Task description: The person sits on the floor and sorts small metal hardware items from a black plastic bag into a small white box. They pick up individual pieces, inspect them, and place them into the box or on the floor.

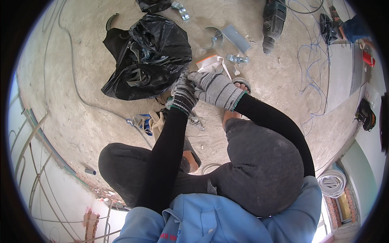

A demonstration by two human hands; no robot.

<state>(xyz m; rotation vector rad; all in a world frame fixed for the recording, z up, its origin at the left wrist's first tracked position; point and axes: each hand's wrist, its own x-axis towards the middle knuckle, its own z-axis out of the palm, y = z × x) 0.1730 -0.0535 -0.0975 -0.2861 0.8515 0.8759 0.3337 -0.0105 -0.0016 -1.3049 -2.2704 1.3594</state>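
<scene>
Near the centre of the frame, the gloved left hand [183,94] and right hand [220,90] meet at the fingertips, fingers curled inward. They look closed on something small, but the gloves cover it, so I cannot tell what, if anything, is gripped. The nearest thing is the black plastic bag [172,36] of metal fittings, upper left of centre on the concrete floor [91,65], just beside the left hand.

Thick knit fingers could blunt the feel of a small part, letting it slip and drop among the debris or onto the bare toes [242,86] just below the right hand. The bag's slack mouth could fold over and hide its contents, or snag on a metal edge and tear. A loose pipe clamp [238,59], upper centre, could be knocked by a careless reach.
</scene>
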